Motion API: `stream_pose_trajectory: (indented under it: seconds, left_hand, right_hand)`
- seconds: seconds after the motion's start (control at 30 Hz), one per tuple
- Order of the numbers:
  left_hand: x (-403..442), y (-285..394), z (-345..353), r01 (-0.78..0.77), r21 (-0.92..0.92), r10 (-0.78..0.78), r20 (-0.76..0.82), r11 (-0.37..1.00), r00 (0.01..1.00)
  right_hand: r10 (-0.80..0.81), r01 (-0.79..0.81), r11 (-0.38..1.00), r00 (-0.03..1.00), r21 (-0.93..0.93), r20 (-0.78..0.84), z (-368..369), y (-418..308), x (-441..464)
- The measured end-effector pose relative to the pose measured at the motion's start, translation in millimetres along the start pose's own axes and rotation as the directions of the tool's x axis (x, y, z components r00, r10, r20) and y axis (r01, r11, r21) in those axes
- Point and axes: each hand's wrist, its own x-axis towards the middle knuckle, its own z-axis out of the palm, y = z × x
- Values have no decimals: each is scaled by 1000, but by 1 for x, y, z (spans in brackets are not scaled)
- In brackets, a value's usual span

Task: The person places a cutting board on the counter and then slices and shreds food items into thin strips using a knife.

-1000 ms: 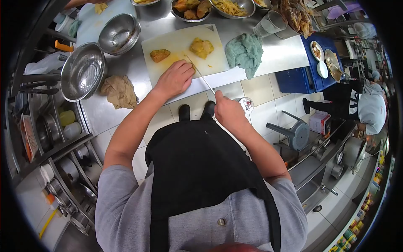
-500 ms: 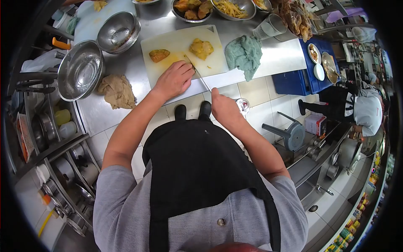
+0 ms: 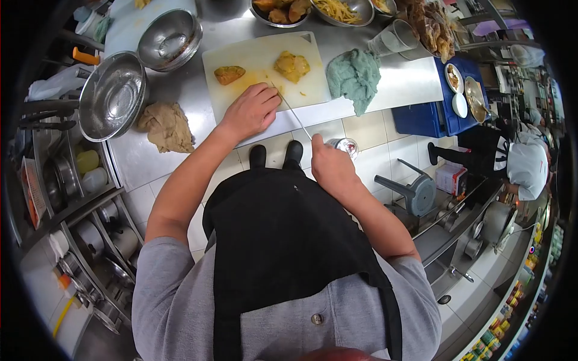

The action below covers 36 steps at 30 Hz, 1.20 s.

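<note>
My right hand [image 3: 333,167] is closed around the handle of a knife [image 3: 293,112]. Its thin blade reaches up over the front of the white cutting board [image 3: 259,55], the tip beside my left fingertips. With fingers curled down on the board, my left hand [image 3: 251,112] covers whatever lies beneath it. Two yellow-orange chunks of food lie farther back: a smaller, browner chunk [image 3: 229,74] at left and a larger, lumpy chunk [image 3: 292,66] at right. Small yellow bits are scattered near the blade.
A green cloth [image 3: 354,78] lies right of the board, a brown cloth [image 3: 166,127] to its left. Beside these stand a colander [image 3: 112,99] and a metal bowl [image 3: 170,39]. Behind are a bowl of yellow strips [image 3: 343,11] and a clear cup [image 3: 394,37]. A person [image 3: 525,162] stands far right.
My right hand has drawn back toward the lower right, pulling the knife with it. My left hand stays at nearly the same spot on the board.
</note>
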Motion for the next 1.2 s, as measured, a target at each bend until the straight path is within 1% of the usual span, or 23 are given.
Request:
stream_pose_trajectory:
  seconds: [0.13, 0.2, 0.23, 0.33, 0.4, 0.53, 0.57, 0.63, 0.67, 0.77, 0.87, 0.93, 0.97, 1.17, 1.2]
  left_hand:
    - [-2, -1, 1, 6, -8, -6, 25, 1000, 1000]
    - [-1, -2, 0, -1, -31, 1, -1, 1000, 1000]
    - [-1, -2, 0, 3, -32, -3, -1, 999, 1000]
    - [-1, 0, 0, 10, -49, -11, -10, 999, 1000]
    - [-1, -1, 0, 4, -26, -4, -5, 1000, 1000]
    - [1, -3, -1, 11, -33, -11, -5, 999, 1000]
    - [0, -3, -1, 13, -32, -13, 5, 999, 1000]
    - [-2, 0, 0, 15, -38, -14, 17, 999, 1000]
    - [-2, -1, 0, 17, -35, -17, 9, 999, 1000]
    - [-1, -1, 0, 19, -28, -19, 1, 999, 1000]
    - [-2, -2, 1, 20, -32, -20, 0, 999, 1000]
    - [-3, -1, 2, 23, -38, -23, 3, 999, 1000]
    - [-2, -1, 1, 21, -37, -21, -8, 999, 1000]
    - [-3, -2, 0, 23, -34, -22, 6, 999, 1000]
    - [-3, -2, 0, 27, -36, -26, 14, 999, 1000]
  right_hand:
    - [-1, 1, 1000, 1000, 4, 24, -5, -2, -6]
    - [5, -3, 998, 999, -55, 49, -5, -1, -2]
    - [4, -1, 998, 999, -56, 53, -2, 0, 2]
    - [-15, 16, 999, 1000, -36, 21, 18, 4, 25]
    - [-30, 29, 999, 999, -46, -33, 27, 5, 42]
    - [-24, 24, 1000, 998, -3, -65, 19, 7, 25]
    - [-26, 26, 1000, 998, -5, -62, 14, 6, 18]
    - [-12, 12, 1000, 1000, -10, 28, 5, 5, 5]
    - [-10, 10, 1000, 1000, -11, 29, 6, 8, 3]
    - [-35, 35, 999, 999, 27, 19, 13, 12, 6]
    - [-35, 35, 999, 999, 39, -1, 22, 10, 29]
    - [-52, 54, 998, 997, 33, -61, 28, 8, 46]
    - [-56, 58, 998, 996, 33, -65, 26, 8, 47]
    - [-43, 44, 999, 998, 20, -51, 5, 9, 13]
    - [-41, 40, 999, 999, -20, -12, 2, 9, 7]
